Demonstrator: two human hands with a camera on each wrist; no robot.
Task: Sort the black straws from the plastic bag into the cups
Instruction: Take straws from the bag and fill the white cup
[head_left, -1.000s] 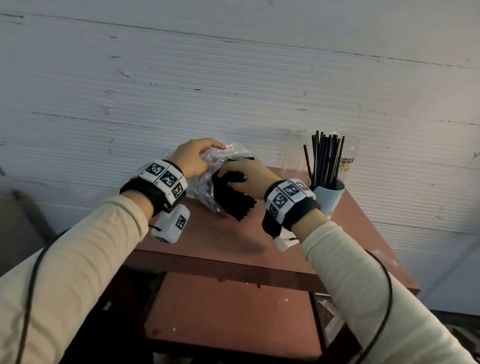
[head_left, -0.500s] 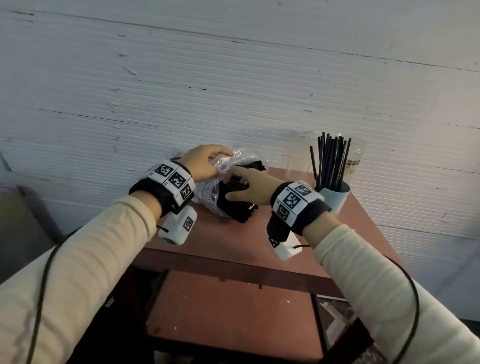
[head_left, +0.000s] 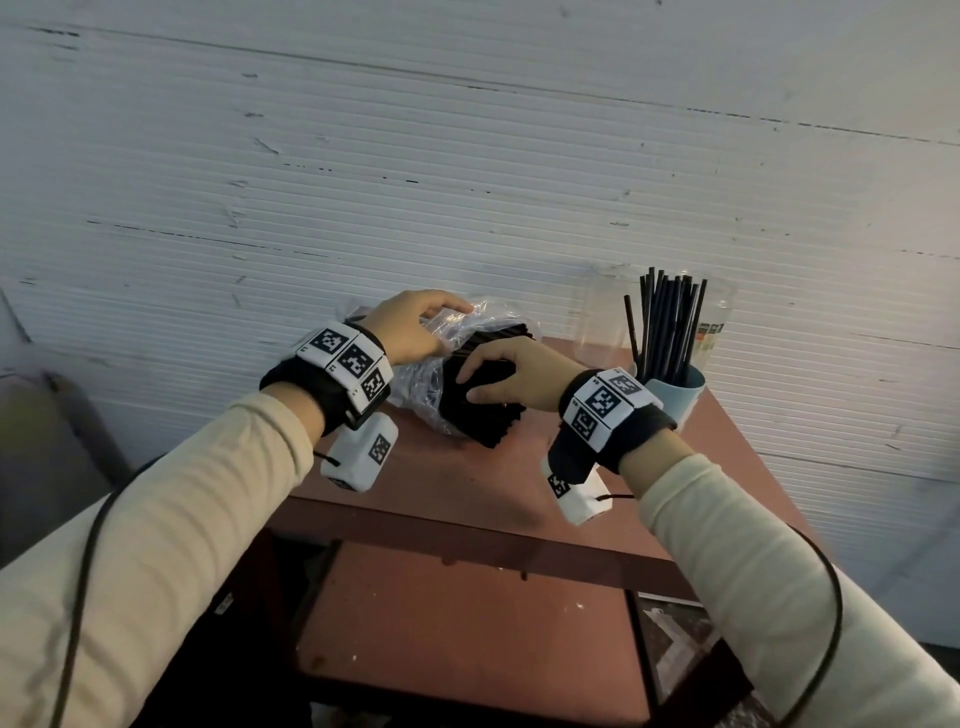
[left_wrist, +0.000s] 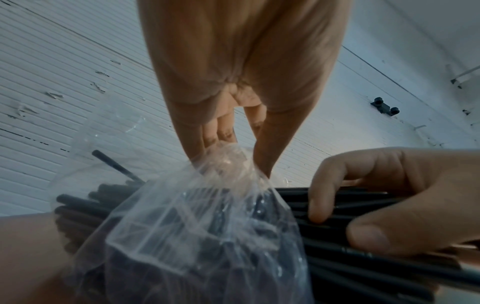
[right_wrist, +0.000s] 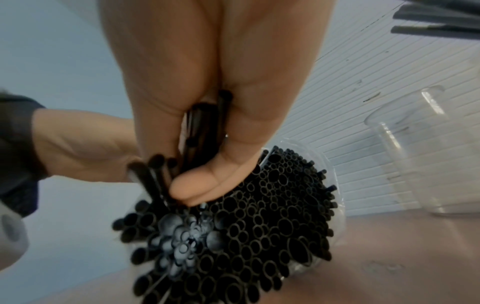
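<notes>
1. Bench (head_left: 467, 499): reddish top carrying everything; its near part is bare of task things.
2. Right hand (head_left: 514, 376): fingers (right_wrist: 197, 189) curled round a few black straws (right_wrist: 202, 123) at the open ends of the bundle (right_wrist: 259, 216), thumb below.
3. Left hand (head_left: 410, 327): fingers (left_wrist: 221, 133) pinching a gathered fold of the bag (left_wrist: 207, 216), holding it against the pull.
4. Bundle: lies in the clear bag on the bench between the hands, open ends towards the viewer; wide and narrow bores are mixed.
5. Judged step: drawing out a small batch. Best pulled along the straws' length, bag held firm, grip light so the tubes do not crush or drag neighbours out.
6. Blue cup (head_left: 675, 395): right of the bag, already holding upright straws.
7. Clear cup (head_left: 597, 322): behind, near the wall, apparently empty; a second clear cup (head_left: 719, 325) stands behind the blue one.
</notes>
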